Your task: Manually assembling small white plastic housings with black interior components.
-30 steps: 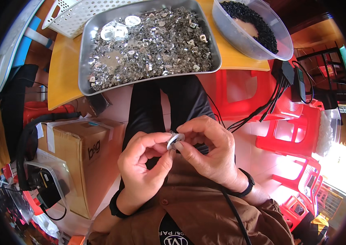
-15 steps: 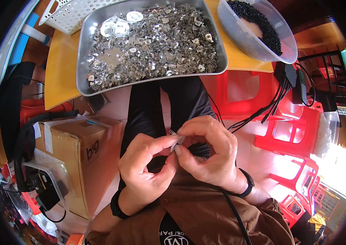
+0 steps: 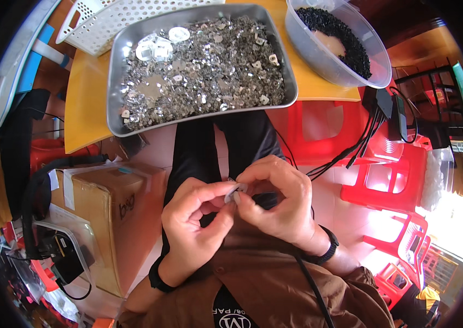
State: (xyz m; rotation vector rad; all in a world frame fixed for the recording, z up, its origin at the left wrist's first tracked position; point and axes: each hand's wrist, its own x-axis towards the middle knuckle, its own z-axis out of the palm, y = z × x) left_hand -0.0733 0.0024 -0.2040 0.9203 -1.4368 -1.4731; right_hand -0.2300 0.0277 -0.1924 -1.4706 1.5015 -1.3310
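Above my lap, both hands pinch one small, pale, round clear-plastic part (image 3: 231, 195) between thumbs and forefingers. My left hand (image 3: 193, 217) grips its left side, and my right hand (image 3: 281, 203) has its fingertips on the right side. A small dark spot shows near its middle; finer detail is hidden by the fingers. Beyond the hands, a metal tray (image 3: 114, 90) holds a thick layer of small clear and silvery pieces (image 3: 204, 71). Several larger white round parts (image 3: 155, 48) lie at its far left.
A yellow table (image 3: 86, 123) carries the tray, a white perforated basket (image 3: 97, 27) and a clear bowl (image 3: 380, 68) of black bits (image 3: 346, 41). At left stands a cardboard box (image 3: 92, 213). Red plastic stools (image 3: 351, 188) and black cables (image 3: 371, 134) are at right.
The small part has turned, so more of its round flat face shows. Both hands keep their pinch on it. The whole view has shifted slightly.
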